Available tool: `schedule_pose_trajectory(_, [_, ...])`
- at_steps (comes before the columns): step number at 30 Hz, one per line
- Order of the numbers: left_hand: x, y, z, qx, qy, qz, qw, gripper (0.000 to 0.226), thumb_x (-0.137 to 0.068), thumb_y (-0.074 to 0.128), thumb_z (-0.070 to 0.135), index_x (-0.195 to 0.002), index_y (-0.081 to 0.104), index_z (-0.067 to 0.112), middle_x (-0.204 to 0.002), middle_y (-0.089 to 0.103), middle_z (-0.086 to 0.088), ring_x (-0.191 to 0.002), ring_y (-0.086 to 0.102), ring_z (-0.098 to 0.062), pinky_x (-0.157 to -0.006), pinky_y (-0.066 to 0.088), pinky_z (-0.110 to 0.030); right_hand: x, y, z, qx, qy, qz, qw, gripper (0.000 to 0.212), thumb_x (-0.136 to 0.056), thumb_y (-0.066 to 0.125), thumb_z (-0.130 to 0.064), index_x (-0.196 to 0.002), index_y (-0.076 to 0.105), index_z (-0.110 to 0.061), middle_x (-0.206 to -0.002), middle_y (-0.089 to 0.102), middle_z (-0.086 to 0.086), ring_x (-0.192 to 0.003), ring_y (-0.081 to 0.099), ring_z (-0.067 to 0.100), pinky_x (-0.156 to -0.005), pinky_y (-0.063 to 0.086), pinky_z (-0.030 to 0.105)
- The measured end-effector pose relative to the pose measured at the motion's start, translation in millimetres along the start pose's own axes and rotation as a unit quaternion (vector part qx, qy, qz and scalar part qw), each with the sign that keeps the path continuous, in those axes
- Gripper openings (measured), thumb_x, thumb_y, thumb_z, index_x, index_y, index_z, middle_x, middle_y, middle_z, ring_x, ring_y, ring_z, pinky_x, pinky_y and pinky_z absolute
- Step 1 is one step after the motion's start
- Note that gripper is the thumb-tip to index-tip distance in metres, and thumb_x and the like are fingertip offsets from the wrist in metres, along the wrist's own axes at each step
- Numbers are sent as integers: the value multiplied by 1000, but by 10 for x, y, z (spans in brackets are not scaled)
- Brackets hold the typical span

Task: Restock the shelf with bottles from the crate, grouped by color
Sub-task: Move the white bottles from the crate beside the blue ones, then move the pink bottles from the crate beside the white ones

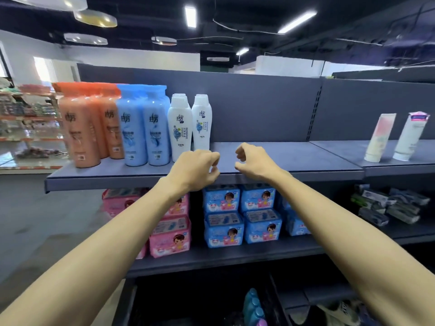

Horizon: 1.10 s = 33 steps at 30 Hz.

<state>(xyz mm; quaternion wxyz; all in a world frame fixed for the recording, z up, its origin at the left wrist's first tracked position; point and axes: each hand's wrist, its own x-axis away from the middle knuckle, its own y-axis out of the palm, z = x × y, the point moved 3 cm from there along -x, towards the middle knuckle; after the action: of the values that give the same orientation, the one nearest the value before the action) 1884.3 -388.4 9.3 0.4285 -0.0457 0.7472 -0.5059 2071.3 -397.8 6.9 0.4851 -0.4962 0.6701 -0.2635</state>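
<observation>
On the top shelf (270,156) stand grouped bottles: orange bottles (82,128) at the far left, blue bottles (143,128) beside them, then white bottles (189,125). My left hand (195,169) hovers just in front of the white bottles with loosely curled fingers, holding nothing. My right hand (255,163) is a little to the right of it, over the shelf's front edge, fingers also loosely curled and empty. At the bottom of the view a dark crate (188,302) holds teal bottles (253,307).
Two tubes (380,137) lean against the back panel on the neighbouring shelf at right. Pink packs (169,231) and blue packs (242,215) fill the shelf below. Dark packs (388,205) lie lower right. An aisle floor and another rack are at left.
</observation>
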Motion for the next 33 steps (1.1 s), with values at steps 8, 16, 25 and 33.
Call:
schedule_pose_trajectory(8, [623,276,-70,37,1,-43,998,13,-85,53,32,-83,51,19,-85,64,0,-83,61,-29,-61,39,-33,521,465,-273,-5,-55,61,997,22,-88,65,-21,-109,64,-12,-101,65,3,-90,62,18,-87,52,37])
schedule_pose_trajectory(16, [1101,750,191,101,-35,-104,989,13,-85,52,34,-84,50,21,-86,65,1,-83,61,-28,-65,47,-35,1011,1024,-37,5,-4,-21,1000,25,-88,67,-25,-111,62,-14,-101,62,-2,-95,61,18,-86,50,33])
schedule_pose_trajectory(25, [1533,1603,646,88,-42,-204,974,16,-89,51,33,-94,52,19,-99,64,-4,-91,61,-32,-68,42,-36,1605,1552,614,38,39,-135,989,25,-93,64,-29,-114,59,-16,-113,57,3,-103,57,21,-89,49,39])
schedule_pose_trajectory(33, [2048,2351,1429,144,-110,-311,933,14,-87,50,31,-92,53,18,-96,65,-6,-86,62,-34,-69,45,-38,2299,2128,1401,31,117,-257,959,29,-86,69,-24,-111,61,-12,-113,60,9,-101,62,29,-85,47,35])
